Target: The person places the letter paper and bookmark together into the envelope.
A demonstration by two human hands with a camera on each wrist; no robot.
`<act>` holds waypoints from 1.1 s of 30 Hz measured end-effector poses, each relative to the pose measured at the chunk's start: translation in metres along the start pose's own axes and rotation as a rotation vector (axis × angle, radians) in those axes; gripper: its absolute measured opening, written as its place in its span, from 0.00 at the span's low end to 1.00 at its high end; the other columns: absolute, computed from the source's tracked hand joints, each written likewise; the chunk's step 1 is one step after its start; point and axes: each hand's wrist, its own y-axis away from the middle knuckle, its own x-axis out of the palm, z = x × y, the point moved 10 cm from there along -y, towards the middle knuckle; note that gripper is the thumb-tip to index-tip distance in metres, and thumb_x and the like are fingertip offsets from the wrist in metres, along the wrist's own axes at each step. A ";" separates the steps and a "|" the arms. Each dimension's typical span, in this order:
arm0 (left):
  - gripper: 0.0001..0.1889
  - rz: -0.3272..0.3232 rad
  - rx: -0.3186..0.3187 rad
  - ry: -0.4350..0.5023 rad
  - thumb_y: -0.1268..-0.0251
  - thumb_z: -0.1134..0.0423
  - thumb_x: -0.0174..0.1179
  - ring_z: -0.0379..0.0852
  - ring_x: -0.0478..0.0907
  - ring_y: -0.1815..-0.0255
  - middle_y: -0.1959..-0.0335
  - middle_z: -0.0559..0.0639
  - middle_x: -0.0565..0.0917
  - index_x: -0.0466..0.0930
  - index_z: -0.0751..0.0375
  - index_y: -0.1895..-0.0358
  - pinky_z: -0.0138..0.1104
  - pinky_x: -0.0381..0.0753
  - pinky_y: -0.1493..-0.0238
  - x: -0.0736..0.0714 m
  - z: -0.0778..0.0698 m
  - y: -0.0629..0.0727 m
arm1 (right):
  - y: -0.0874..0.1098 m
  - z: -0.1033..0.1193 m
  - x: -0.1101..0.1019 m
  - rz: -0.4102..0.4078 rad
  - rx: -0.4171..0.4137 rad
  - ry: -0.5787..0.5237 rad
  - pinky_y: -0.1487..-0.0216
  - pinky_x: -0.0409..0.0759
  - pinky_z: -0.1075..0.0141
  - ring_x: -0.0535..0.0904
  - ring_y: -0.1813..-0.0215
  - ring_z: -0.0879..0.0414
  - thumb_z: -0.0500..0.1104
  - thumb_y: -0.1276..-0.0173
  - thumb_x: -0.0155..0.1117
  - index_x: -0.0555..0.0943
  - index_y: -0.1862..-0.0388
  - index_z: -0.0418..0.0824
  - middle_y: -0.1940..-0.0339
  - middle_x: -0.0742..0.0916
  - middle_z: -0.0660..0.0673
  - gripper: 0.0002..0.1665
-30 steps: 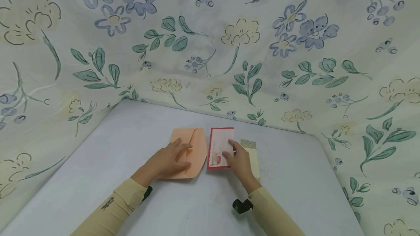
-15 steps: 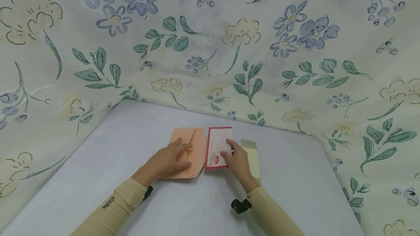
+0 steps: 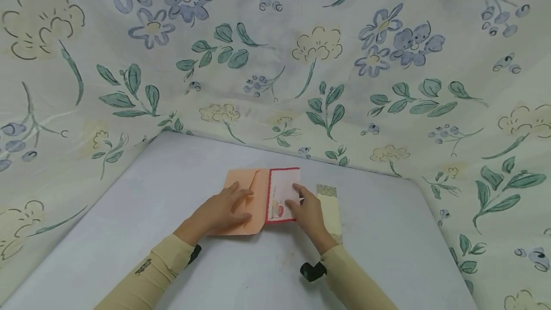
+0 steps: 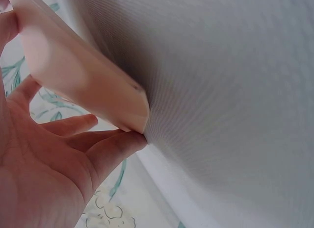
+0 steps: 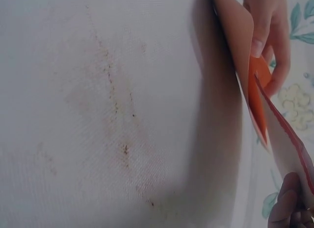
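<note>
Going first to the right wrist view, we have the peach envelope [image 5: 238,27] with its orange mouth agape and the red-edged card [image 5: 283,147] right at the opening; how deep it sits, we can't tell. Our right hand [image 5: 292,208] pinches the card, and our left hand [image 5: 272,34] grips the envelope, thumb and finger beside the gap. Tilt that card and a corner could snag on the lip, creasing the paper, while those left fingers crowd the path in. Across to the left wrist: the envelope looks tilted, fingers round its edges, one fingertip at a corner. Squeeze too hard there and we could buckle it, pinching the mouth closed; too slack, and it might slide under the push. Now the head view: a cream slip [image 3: 330,214] with speckled ends lies on the white table [image 3: 387,252], just beyond our right hand, which covers part of it. Flowered cloth [image 3: 275,61] rises behind, and a dark strap [image 3: 313,271] juts from the right sleeve [image 3: 355,279], apart from the papers.
</note>
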 end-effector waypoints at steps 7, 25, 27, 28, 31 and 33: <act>0.35 0.001 -0.004 -0.008 0.35 0.40 0.65 0.73 0.62 0.26 0.22 0.69 0.59 0.70 0.47 0.27 0.64 0.69 0.35 0.001 0.000 -0.001 | 0.001 0.002 0.004 0.006 -0.020 0.010 0.56 0.78 0.61 0.78 0.56 0.53 0.42 0.33 0.73 0.77 0.31 0.40 0.50 0.86 0.43 0.32; 0.35 -0.007 -0.005 -0.025 0.35 0.39 0.65 0.71 0.62 0.26 0.22 0.69 0.59 0.70 0.46 0.27 0.63 0.69 0.35 0.001 0.000 -0.001 | 0.001 0.003 0.008 0.013 0.005 0.019 0.53 0.80 0.59 0.79 0.54 0.52 0.43 0.33 0.73 0.77 0.31 0.40 0.48 0.86 0.41 0.32; 0.35 -0.008 -0.005 -0.029 0.35 0.39 0.64 0.71 0.62 0.26 0.22 0.69 0.59 0.70 0.46 0.27 0.63 0.70 0.35 0.001 0.001 -0.001 | 0.001 0.003 0.009 0.017 0.002 0.017 0.52 0.80 0.58 0.79 0.54 0.52 0.43 0.33 0.73 0.77 0.31 0.39 0.47 0.86 0.41 0.32; 0.35 -0.008 -0.005 -0.029 0.35 0.39 0.64 0.71 0.62 0.25 0.22 0.68 0.59 0.70 0.46 0.27 0.63 0.69 0.35 0.002 0.002 -0.001 | 0.001 0.003 0.010 0.020 -0.002 0.012 0.52 0.81 0.58 0.79 0.54 0.51 0.43 0.33 0.73 0.77 0.31 0.39 0.47 0.86 0.41 0.32; 0.36 -0.008 -0.009 -0.027 0.35 0.38 0.64 0.71 0.62 0.25 0.22 0.68 0.59 0.70 0.45 0.27 0.63 0.69 0.35 0.002 0.003 -0.002 | 0.002 0.004 0.012 0.027 -0.018 0.005 0.51 0.81 0.57 0.79 0.53 0.51 0.42 0.34 0.73 0.77 0.32 0.38 0.46 0.86 0.40 0.32; 0.36 -0.008 -0.010 -0.026 0.35 0.38 0.64 0.71 0.62 0.25 0.22 0.68 0.59 0.70 0.45 0.27 0.63 0.69 0.35 0.002 0.004 -0.002 | 0.002 0.005 0.013 0.031 -0.024 -0.001 0.51 0.81 0.56 0.79 0.53 0.51 0.42 0.34 0.73 0.77 0.32 0.37 0.47 0.86 0.40 0.32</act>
